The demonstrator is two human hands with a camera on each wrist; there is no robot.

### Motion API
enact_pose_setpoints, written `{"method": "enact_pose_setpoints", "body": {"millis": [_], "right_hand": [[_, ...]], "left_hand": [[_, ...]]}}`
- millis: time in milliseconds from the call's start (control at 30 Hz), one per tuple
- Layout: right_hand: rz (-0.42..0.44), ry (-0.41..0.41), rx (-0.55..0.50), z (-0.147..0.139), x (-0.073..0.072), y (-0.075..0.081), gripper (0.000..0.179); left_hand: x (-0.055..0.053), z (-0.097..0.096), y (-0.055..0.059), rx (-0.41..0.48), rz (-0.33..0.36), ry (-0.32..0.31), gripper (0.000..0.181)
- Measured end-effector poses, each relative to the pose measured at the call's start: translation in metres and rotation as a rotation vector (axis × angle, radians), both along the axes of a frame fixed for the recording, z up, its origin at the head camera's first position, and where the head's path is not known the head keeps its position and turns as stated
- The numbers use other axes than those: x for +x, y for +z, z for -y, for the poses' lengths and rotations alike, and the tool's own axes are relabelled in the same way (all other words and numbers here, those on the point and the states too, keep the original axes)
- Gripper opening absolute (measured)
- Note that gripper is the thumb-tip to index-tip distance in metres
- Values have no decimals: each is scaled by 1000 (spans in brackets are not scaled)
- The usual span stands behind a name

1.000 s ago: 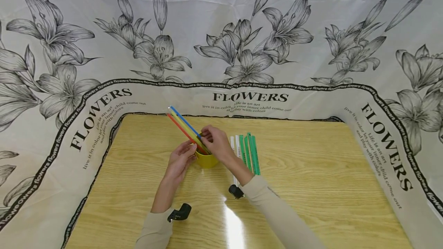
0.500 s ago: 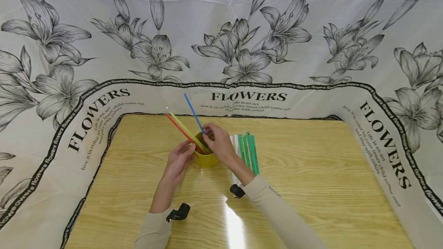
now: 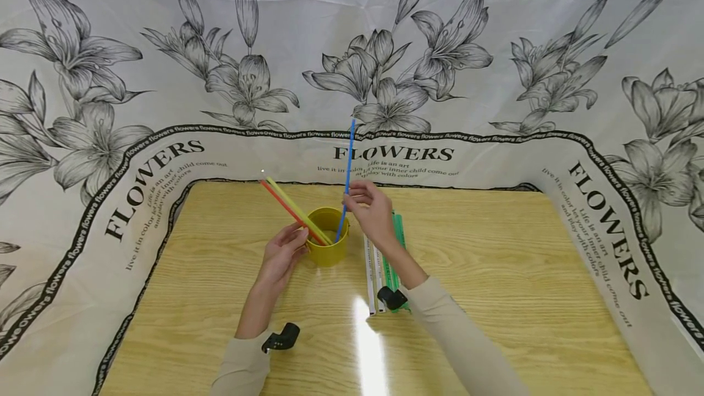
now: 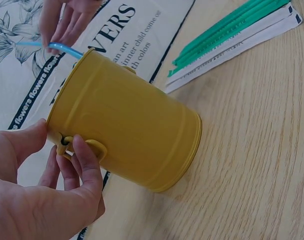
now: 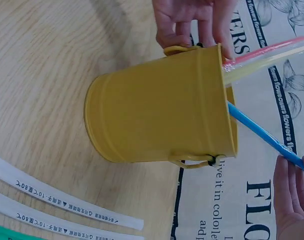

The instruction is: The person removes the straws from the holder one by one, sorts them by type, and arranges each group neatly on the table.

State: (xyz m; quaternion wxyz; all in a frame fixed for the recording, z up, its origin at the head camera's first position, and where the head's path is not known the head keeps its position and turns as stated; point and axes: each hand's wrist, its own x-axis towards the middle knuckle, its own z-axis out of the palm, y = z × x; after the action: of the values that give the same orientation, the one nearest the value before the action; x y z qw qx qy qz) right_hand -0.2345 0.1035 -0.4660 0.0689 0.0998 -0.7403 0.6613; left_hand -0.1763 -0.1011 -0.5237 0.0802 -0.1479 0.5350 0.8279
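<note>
A small yellow metal bucket point(image 3: 327, 256) stands on the table, with a ring-like side ear seen close up in the left wrist view. My left hand point(image 3: 279, 256) pinches the bucket's rim and ear on the left side. Between its thumb and fingers my right hand point(image 3: 375, 216) holds a blue straw point(image 3: 350, 157), nearly upright, its lower end inside the bucket at the right. Leaning left out of the bucket are a red straw point(image 3: 283, 202) and a yellow straw point(image 3: 288, 200), which appear clear-wrapped in the right wrist view. Their lower ends are partly hidden by the bucket wall.
Right of the bucket lie white paper-wrapped straws point(image 3: 370, 277) and several green-wrapped straws point(image 3: 398, 225), partly covered by my right forearm. A flower-printed cloth point(image 3: 396, 170) borders the wooden table point(image 3: 495, 249) at the back and sides.
My right hand has moved right with the blue straw, swinging it away from the red and yellow straws to near upright. My left hand stays at the bucket.
</note>
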Motion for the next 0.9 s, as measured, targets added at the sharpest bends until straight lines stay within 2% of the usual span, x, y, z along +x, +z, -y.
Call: {"method": "enact_pose_setpoints", "body": {"millis": [233,433,600,900], "right_hand": [[103,-14,-172,-17,-2,10,30],[176,-38,-284,-36,-2,10,34],[188,-64,-257,-51,2,3,35],[225,-102,-228,-78,10,-17,33]], "left_hand": [[0,1,0,-2,-16,-10,43],[0,0,1,1,-10,-3,41],[0,1,1,-29,-9,-9,42],[0,0,0,-27,-12,-8,44]]}}
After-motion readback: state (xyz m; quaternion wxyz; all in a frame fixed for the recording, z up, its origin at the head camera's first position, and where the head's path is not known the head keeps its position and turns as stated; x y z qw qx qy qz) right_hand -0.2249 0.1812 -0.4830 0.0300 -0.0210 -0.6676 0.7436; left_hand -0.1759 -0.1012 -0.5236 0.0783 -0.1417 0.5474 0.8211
